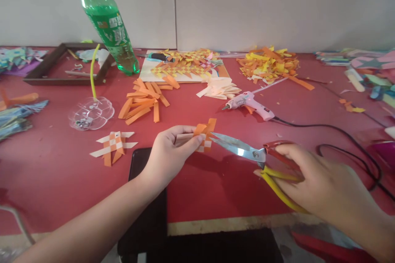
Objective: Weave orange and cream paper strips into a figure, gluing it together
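My left hand (pixel 173 152) pinches a small piece of woven paper strips (pixel 206 144), orange and cream in a check pattern, above the red table. My right hand (pixel 321 176) grips scissors (pixel 243 150) with one red and one yellow handle. Their blade tips point left and meet the right edge of the woven piece. Fingers cover part of the weave, and I cannot tell whether the blades touch the paper. On the table to the left lies another woven paper piece (pixel 115 144) with cream and orange ends sticking out.
Orange strips (pixel 143 100), cream strips (pixel 219 87) and a pink glue gun (pixel 249 103) with a black cord lie beyond my hands. A green bottle (pixel 108 28), brown frame (pixel 61 81), clear flower-shaped tray (pixel 106 111) and yellow-orange scraps (pixel 268 63) stand farther back. A black flat object (pixel 145 209) lies under my left forearm.
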`<state>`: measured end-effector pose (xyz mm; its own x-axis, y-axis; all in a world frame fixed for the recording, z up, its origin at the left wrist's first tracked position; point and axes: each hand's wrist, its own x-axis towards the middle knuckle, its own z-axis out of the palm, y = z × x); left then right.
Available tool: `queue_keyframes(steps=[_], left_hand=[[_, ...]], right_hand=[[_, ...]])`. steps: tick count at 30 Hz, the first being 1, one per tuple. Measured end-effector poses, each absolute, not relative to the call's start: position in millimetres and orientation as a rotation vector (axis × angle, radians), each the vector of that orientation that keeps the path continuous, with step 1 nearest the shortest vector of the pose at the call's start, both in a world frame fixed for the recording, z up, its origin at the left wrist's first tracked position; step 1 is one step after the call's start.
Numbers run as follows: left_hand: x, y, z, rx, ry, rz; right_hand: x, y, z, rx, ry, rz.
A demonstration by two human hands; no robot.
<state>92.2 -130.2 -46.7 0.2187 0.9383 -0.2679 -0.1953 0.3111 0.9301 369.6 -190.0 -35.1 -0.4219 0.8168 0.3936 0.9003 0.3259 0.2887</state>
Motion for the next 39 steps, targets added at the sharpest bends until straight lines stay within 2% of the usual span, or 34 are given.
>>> queue_keyframes(steps=[20,31,39], left_hand=[[92,-131,-45,1.019,1.060,0.891],[91,-133,-44,1.076,1.072,0.850],[91,-131,-45,1.089,0.999,0.885]], right_hand=[[364,-187,-18,-1.495,-2.479,-0.802],[367,-184,-20,-1.774,-2.375,-0.307],[368,-183,-20,-1.705,-2.356,-0.228]])
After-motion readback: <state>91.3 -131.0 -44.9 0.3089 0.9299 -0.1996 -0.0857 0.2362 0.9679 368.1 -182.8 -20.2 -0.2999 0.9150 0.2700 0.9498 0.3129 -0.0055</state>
